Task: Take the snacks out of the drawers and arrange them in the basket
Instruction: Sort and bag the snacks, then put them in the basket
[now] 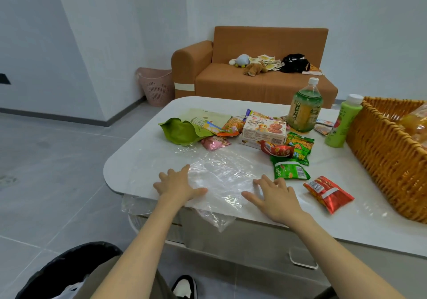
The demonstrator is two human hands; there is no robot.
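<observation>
My left hand point(179, 184) and my right hand point(275, 196) lie flat, fingers spread, on a clear plastic bag point(221, 176) at the near edge of the white table point(129, 167). Snacks are scattered behind it: a green pouch point(182, 131), a cookie box point(264, 131), a pink packet point(215, 142), green packets point(291, 170), a red packet point(328, 192). The wicker basket point(388, 160) stands at the right, with something orange inside. A large green bottle point(305, 109) and a small green bottle point(339, 123) stand beside it.
An orange sofa point(254, 77) with plush toys and a black bag stands behind the table. A pink laundry bin point(157, 86) sits by the wall. A black waste bin point(64, 273) is at my feet, lower left. Drawer fronts point(300, 259) show under the tabletop.
</observation>
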